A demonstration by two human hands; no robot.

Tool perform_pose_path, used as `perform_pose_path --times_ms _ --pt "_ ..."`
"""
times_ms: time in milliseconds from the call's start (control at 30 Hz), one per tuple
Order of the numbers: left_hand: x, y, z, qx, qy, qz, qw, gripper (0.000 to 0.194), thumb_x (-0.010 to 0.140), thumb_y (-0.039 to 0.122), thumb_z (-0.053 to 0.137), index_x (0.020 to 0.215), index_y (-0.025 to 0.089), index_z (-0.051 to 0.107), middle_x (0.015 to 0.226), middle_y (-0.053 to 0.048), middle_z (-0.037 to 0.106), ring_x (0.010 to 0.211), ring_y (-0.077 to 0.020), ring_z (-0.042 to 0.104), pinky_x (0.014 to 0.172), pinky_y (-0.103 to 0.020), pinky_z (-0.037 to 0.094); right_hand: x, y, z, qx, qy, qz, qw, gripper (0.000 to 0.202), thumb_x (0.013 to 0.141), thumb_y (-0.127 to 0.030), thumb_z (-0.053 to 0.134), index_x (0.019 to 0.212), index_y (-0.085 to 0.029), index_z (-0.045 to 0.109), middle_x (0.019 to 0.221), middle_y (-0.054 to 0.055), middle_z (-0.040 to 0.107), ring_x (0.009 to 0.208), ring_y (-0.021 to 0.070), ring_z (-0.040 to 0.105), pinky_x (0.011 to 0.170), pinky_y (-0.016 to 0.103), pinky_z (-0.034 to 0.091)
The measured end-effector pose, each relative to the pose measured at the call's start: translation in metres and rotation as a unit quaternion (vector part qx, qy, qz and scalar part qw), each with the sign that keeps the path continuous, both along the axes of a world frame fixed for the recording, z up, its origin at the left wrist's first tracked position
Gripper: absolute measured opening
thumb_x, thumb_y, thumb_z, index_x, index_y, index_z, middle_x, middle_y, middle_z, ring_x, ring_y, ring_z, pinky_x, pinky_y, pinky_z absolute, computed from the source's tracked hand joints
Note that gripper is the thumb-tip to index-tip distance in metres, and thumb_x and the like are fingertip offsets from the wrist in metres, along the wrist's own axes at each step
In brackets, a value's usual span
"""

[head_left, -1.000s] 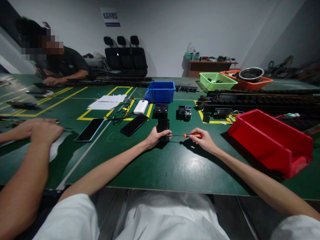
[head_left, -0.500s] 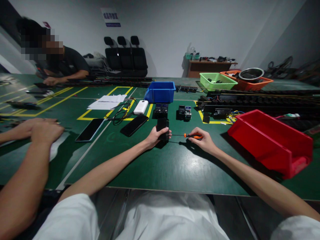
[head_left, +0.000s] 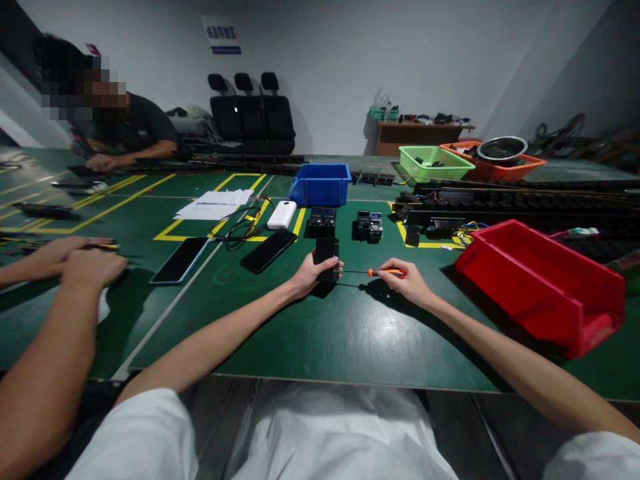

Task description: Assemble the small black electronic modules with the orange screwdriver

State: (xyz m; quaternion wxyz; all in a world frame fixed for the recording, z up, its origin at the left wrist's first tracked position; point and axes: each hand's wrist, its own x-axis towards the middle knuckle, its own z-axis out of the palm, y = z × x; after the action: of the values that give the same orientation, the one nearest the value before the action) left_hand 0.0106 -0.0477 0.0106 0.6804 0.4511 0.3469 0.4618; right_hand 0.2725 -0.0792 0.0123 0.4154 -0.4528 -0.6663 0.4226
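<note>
My left hand (head_left: 311,272) is closed around a black rectangular block (head_left: 326,257), its thumb across the near face. In my right hand (head_left: 407,280) is a screwdriver (head_left: 395,273) with an orange and black handle. Its thin shaft points left, and the tip meets the block's right side, near my left fingertips; whether it sits in a screw I cannot tell. Just beyond the block stand dark modules (head_left: 323,219) in a pair. A smaller group of black and silver modules (head_left: 370,225) lies to their right.
A red bin (head_left: 525,287) stands right of my right arm, a blue bin (head_left: 323,185) farther back. Two phones (head_left: 181,260), a white power bank (head_left: 281,215), cables and papers (head_left: 215,203) lie left. A co-worker's hands (head_left: 85,260) work at far left; another person (head_left: 135,127) sits across.
The fingers of my right hand have shifted slightly on the screwdriver handle. My left hand and the block stay almost still. The neighbouring co-worker's hands have moved a little.
</note>
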Motion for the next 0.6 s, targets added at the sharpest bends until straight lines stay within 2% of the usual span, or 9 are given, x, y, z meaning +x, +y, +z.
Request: perform_pose_path --times_ms 267,400,600 --pt "0.0 0.0 0.001 0.011 0.005 -0.003 1.0 0.043 0.072 0.035 0.079 0.099 0.01 0.056 0.089 -0.009 0.07 0.072 -0.0139 0.067 0.068 -0.028 0.059 0.003 0.003 -0.003 0.07 -0.018 -0.005 0.997 0.025 0.079 -0.04 0.07 0.089 -0.017 0.068 0.084 0.005 0.069 0.071 0.0158 0.061 0.066 0.029 0.048" --pt "0.0 0.001 0.0 0.01 0.004 0.001 1.0 0.044 0.073 0.035 0.078 0.101 0.01 0.055 0.091 -0.01 0.069 0.074 -0.0144 0.068 0.07 -0.029 0.059 0.004 0.005 -0.006 0.079 -0.026 -0.008 0.997 0.024 0.078 -0.038 0.071 0.088 -0.017 0.067 0.087 0.006 0.07 0.076 0.0176 0.063 0.072 0.031 0.05" --pt "0.001 0.003 -0.002 0.009 0.007 0.014 1.0 0.048 0.071 0.037 0.08 0.102 0.01 0.055 0.09 -0.01 0.069 0.073 -0.0145 0.067 0.069 -0.03 0.059 0.006 0.007 -0.01 0.083 -0.025 -0.009 0.996 0.028 0.077 -0.04 0.072 0.09 -0.015 0.067 0.088 0.007 0.07 0.075 0.0174 0.064 0.072 0.031 0.051"
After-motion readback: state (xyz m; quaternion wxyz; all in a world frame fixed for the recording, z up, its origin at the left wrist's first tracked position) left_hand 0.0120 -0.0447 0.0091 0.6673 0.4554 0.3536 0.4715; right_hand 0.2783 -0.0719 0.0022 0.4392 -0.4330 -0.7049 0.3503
